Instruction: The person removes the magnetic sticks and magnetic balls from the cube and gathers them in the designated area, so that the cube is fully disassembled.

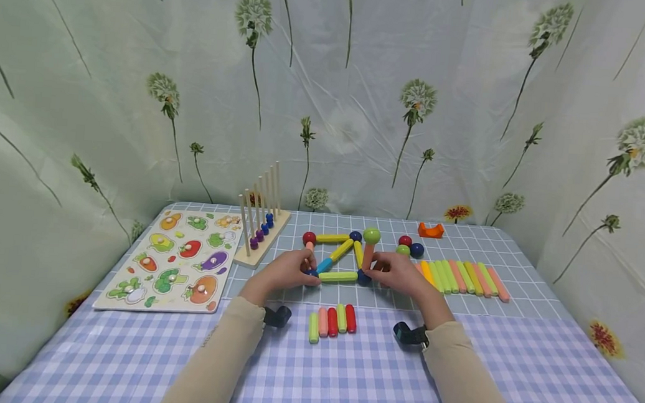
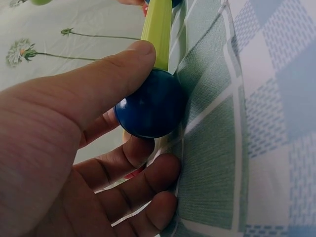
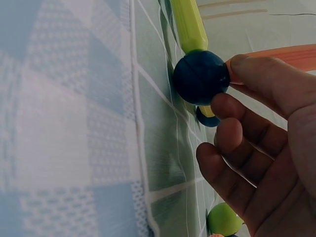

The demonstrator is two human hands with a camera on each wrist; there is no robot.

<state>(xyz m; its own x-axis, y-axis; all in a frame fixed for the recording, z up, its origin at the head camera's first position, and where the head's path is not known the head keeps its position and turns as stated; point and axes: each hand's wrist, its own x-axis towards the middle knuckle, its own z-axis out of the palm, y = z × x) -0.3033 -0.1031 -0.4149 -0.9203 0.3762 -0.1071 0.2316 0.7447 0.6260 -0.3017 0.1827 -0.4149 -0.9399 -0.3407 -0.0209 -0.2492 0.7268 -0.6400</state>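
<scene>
A flat frame of magnetic sticks and balls (image 1: 341,256) lies on the checked tablecloth (image 1: 344,378). My left hand (image 1: 308,269) pinches the dark blue ball (image 2: 150,106) at its near left corner, thumb (image 2: 123,64) on top and fingers curled beneath. A green stick (image 2: 157,29) runs from that ball to the near right corner. There my right hand (image 1: 370,272) pinches a second dark blue ball (image 3: 200,76), the thumb (image 3: 256,66) lying along an orange stick (image 3: 291,52). That orange stick (image 1: 367,256) leads up to a green ball (image 1: 371,235).
A vegetable peg puzzle (image 1: 172,260) lies at the left, with a wooden rod stand with beads (image 1: 261,228) beside it. Several loose sticks (image 1: 463,277) lie in a row at the right, and several more (image 1: 333,321) near the front. Three spare balls (image 1: 409,246) and an orange piece (image 1: 430,230) sit behind.
</scene>
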